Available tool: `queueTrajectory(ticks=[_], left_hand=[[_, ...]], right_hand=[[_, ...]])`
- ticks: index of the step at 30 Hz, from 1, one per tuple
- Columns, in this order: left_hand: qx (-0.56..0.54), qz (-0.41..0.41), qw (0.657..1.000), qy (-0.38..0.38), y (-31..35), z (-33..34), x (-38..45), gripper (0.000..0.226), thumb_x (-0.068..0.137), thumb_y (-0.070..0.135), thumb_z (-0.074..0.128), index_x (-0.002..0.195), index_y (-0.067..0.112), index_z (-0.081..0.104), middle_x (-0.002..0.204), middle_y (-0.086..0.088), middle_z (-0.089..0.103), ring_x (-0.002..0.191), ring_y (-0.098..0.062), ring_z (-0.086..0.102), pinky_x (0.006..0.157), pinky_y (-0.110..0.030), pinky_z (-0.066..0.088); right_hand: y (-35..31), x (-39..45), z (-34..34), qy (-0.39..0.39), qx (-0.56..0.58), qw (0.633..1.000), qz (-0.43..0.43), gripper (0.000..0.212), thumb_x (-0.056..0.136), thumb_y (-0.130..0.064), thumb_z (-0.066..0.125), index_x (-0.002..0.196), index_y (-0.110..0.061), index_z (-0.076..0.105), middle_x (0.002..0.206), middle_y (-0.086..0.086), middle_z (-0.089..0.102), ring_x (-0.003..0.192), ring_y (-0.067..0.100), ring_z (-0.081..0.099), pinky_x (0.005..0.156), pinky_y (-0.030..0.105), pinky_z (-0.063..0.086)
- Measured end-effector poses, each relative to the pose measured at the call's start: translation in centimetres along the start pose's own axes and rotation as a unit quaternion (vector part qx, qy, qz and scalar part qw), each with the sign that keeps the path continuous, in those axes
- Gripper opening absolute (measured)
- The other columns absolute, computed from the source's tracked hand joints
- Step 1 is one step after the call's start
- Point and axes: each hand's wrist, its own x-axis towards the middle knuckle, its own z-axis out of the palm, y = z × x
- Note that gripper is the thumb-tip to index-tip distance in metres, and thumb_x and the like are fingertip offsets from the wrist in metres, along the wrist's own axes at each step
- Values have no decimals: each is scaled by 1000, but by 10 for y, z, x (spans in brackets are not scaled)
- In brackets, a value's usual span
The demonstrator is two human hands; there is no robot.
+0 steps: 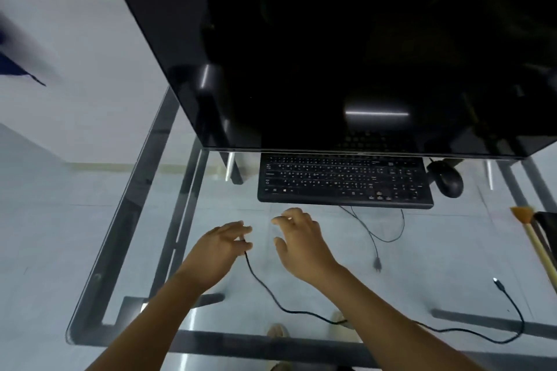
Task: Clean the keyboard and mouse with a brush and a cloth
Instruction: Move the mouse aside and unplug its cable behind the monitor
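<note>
Head view: both hands hover low over a glass counter (99, 250), just in front of the keyboard (345, 181). The left hand (217, 247) pinches the end of a thin black cable (265, 289) between thumb and fingers (241, 230); the cable trails back from it toward the person. The right hand (301, 238) is loosely spread, fingers curled, and holds nothing.

The keyboard lies flat under the lower edge of a big dark monitor (331, 54), and the mouse (445, 178) sits just right of the keyboard. Both look like light, stiff plastic. The keyboard is long, so I judge it is best taken by its two short ends or steadied at the front rim, not by the keys, which would give under pressure. The mouse is smooth and rounded and would likely slide; a grip on its sides should do. Their leads look limp and may snag: one loops out in front of the keyboard to a loose plug (376, 263), and another plug (497, 281) lies farther right of it.

A brush (530, 232) with a pale handle and orange bristles lies well to the right of the keyboard, near the counter's edge, beside a dark thing that is cut off. I see no cloth.

The glass is smooth and clear, so things would probably skate on it, and it may show scratches. Through it show a dark metal frame, a pale tiled floor and the person's feet. A light wall stands to the left of the monitor.
</note>
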Motion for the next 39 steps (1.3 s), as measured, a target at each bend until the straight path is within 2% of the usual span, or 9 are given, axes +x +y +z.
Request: queueTrajectory(ticks=[5,10,18,23,28,31,33,35,39], left_hand=[[-30,-15,996,79,7,-10,8,25,61,4,87,79,15,74,95,-5,71,85,-22,69,64,-28,59],[-194,-156,952,177,28,-59,34,9,93,14,59,98,17,65,93,9,64,75,-7,59,61,-14,46],[-345,-56,936,-49,84,-177,69,28,94,10,47,109,31,60,90,12,59,85,-6,57,82,-26,51],[-561,-5,823,-91,150,-247,89,33,102,29,39,92,7,62,69,-5,60,67,-16,55,73,-27,47],[-810,45,585,20,202,-303,117,35,97,22,38,108,-2,62,79,-11,65,79,-26,67,76,-36,56],[-890,78,437,101,214,-332,136,34,97,21,38,120,5,58,103,-12,71,99,-26,68,87,-36,56],[-894,86,403,176,210,-349,150,35,100,19,35,129,9,51,115,-8,69,107,-22,66,94,-37,52],[-847,67,463,252,200,-357,160,36,102,19,34,136,13,45,115,-2,70,109,-18,65,99,-37,46],[-451,-41,798,397,177,-343,167,37,101,15,41,136,24,48,99,15,72,95,0,65,109,-28,29]], right_hand=[[-21,2,2,-113,96,987,67,49,95,-40,52,140,-25,41,139,0,44,125,22,45,106,35,38],[-25,1,-46,-101,174,975,92,22,96,-24,50,114,-19,60,85,-8,60,71,7,58,67,24,48],[-41,-29,-207,3,89,996,-29,20,99,-25,51,105,-26,70,65,-35,59,61,-9,54,58,8,39],[-48,-50,-289,63,100,990,-74,20,99,-25,52,104,-31,70,74,-29,65,65,-6,58,60,11,43],[-31,-51,-326,134,201,967,-84,20,99,-23,49,88,-14,63,70,8,59,61,14,51,61,34,44],[-28,-48,-322,135,219,964,-60,22,99,-20,47,82,-21,61,62,-3,52,56,6,48,58,28,46],[-28,-44,-313,107,210,971,-49,20,100,-23,47,90,-21,64,62,-8,50,56,3,48,59,27,49],[-31,-40,-304,83,186,978,-54,16,99,-27,48,96,-24,63,65,-9,51,58,4,48,59,29,48],[-52,-37,-307,80,84,985,-129,19,101,-27,47,114,-22,60,74,-15,55,57,-3,50,54,11,38]])
